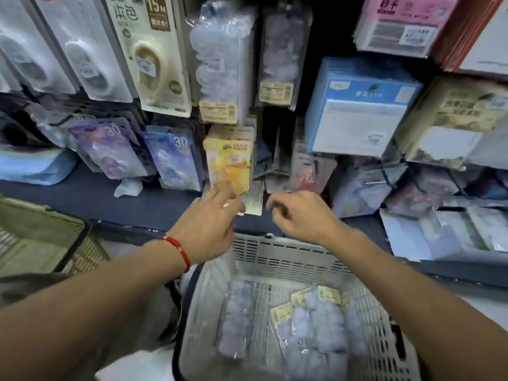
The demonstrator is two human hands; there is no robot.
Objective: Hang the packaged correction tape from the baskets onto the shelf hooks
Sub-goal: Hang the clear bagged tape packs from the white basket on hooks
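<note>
Correction tape packs (310, 323): roughly three clear bundles lie in the grey basket (277, 259). Judged light, slippery film with stiff card; take them at the hang-hole end. Left hand (211, 224) fingers extended, touching a low hanging pack (253, 200). Right hand (299, 215) loosely curled, empty

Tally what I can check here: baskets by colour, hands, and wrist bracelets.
White basket: 1
Green basket: 1
Hands: 2, left hand and right hand
Red bracelet: 1, on the left wrist
Total: 5
</note>
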